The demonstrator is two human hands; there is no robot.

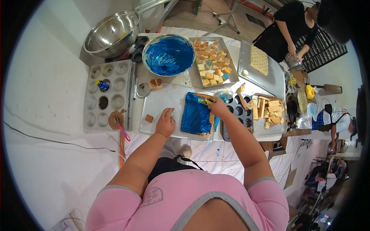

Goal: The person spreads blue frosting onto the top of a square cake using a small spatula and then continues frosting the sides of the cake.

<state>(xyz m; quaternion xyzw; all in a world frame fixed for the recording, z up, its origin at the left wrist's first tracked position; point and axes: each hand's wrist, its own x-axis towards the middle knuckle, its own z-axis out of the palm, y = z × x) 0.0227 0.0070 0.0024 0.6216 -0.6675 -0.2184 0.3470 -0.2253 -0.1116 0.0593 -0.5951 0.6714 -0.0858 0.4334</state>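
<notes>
A flat rectangular sheet cake [196,115] lies on a metal baking sheet [153,102], its top mostly coated in blue icing. Bare golden cake shows along its top and right edges. My right hand [218,107] grips a yellow spreading tool [204,101] smeared with blue, at the cake's upper right corner. Its exact shape is partly hidden by my fingers. To the left of the cake, my left hand [166,123] is over the baking sheet, apart from the cake, with nothing seen in it. A small brown cake cube [149,118] sits left of that hand.
Beyond the sheet stands a bowl of blue icing [169,55]. Cake cubes fill a pan [212,62]; cake strips lie in another tray [268,108]. Muffin tins [118,101] flank the left, below a steel bowl [112,34]. Another person [289,31] handles a bowl at upper right.
</notes>
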